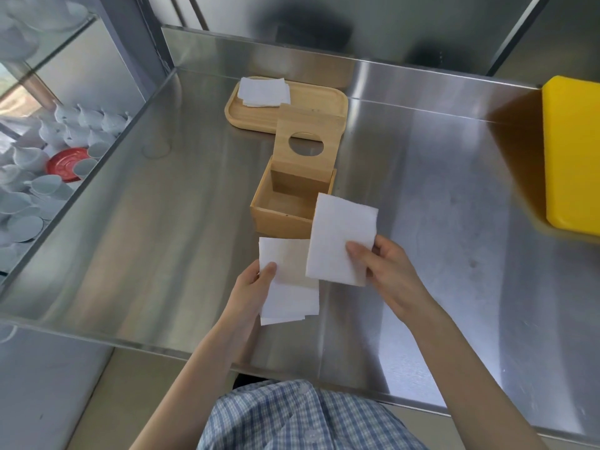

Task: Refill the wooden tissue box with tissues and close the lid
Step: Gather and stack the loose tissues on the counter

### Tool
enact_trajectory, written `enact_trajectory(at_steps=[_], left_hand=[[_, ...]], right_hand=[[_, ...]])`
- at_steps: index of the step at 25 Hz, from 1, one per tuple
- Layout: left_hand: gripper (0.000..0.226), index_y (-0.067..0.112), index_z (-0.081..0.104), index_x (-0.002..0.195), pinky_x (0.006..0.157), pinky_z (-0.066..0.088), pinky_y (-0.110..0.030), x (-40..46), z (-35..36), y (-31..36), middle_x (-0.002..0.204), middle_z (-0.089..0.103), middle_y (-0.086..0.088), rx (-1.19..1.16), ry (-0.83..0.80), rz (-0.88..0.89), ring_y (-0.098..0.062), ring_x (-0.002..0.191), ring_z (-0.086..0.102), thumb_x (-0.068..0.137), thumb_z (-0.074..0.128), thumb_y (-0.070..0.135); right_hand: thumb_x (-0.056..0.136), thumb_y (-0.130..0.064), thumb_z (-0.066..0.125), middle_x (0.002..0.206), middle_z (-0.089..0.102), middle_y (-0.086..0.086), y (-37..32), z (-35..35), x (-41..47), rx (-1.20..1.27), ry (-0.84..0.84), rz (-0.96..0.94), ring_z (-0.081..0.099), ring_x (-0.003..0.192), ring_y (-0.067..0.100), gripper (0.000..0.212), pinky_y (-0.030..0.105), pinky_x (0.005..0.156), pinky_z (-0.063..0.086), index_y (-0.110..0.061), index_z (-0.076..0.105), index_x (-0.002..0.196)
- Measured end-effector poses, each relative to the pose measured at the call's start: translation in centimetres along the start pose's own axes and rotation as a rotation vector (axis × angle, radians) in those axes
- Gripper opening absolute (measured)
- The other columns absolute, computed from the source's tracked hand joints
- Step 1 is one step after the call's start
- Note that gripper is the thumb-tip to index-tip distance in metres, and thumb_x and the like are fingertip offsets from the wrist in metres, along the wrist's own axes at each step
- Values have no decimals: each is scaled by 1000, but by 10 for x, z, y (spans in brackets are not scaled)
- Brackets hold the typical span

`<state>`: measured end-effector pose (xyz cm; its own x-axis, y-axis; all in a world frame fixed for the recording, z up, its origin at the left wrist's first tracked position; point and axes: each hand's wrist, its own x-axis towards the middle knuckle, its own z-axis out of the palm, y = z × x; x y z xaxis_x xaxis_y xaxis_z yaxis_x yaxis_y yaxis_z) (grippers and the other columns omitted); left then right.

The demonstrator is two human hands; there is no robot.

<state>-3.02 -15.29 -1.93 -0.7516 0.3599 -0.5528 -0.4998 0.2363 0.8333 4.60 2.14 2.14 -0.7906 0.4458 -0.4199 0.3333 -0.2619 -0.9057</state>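
The wooden tissue box point(276, 219) stands on the steel counter with its inside bare. Its lid point(308, 138), which has a round hole, is raised upright at the far side. My left hand point(251, 285) grips a small stack of white tissues point(289, 287) just in front of the box. My right hand point(384, 264) pinches a single white tissue point(337, 238), held up over the box's near right corner and overlapping the stack. More white tissues point(263, 91) lie on a wooden tray point(311, 108) behind the box.
A yellow block point(573, 151) sits at the counter's right edge. On the left, a glass case holds several white cups point(81, 128) and a red saucer point(66, 164). A steel back wall rises behind the tray.
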Motion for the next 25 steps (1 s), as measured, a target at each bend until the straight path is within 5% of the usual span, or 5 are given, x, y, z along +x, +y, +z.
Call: enact_trajectory(at_steps=[6, 10, 18, 22, 25], left_hand=[[28, 22, 64, 87, 58, 52, -23, -6, -7, 2, 87, 69, -1, -77, 1, 17, -14, 74, 64, 97, 38, 21], [30, 26, 63, 86, 83, 51, -37, -7, -16, 1, 92, 69, -1, -134, 29, -7, -21, 85, 64, 98, 35, 30], [32, 26, 64, 90, 81, 52, -36, -9, -41, -1, 92, 71, 0, -182, 6, -18, -19, 85, 66, 95, 37, 41], [22, 17, 61, 103, 77, 51, -35, -8, -54, -1, 95, 68, -4, -75, 4, 27, -22, 87, 63, 97, 41, 22], [24, 23, 59, 87, 72, 48, -32, -5, -66, 0, 90, 65, -2, -35, 31, 39, -18, 82, 60, 97, 39, 16]], right_hand=[[87, -8, 61, 98, 64, 2, 31, 47, 1, -303, -125, 60, 61, 78, 10, 13, 15, 68, 49, -14, 60, 98], [88, -11, 60, 111, 66, 9, 39, 64, 5, -457, -67, 32, 61, 93, 20, 26, 29, 78, 51, -5, 59, 113], [86, -18, 61, 111, 68, 12, 43, 97, 6, -581, -39, -8, 63, 100, 29, 24, 33, 75, 47, -3, 61, 106], [89, -23, 58, 87, 64, 3, 45, 110, 8, -608, -80, -16, 59, 85, 23, 14, 28, 65, 45, -9, 61, 91], [93, -25, 51, 79, 61, 2, 46, 108, 14, -547, -61, -8, 58, 75, 21, 22, 34, 67, 48, -21, 53, 71]])
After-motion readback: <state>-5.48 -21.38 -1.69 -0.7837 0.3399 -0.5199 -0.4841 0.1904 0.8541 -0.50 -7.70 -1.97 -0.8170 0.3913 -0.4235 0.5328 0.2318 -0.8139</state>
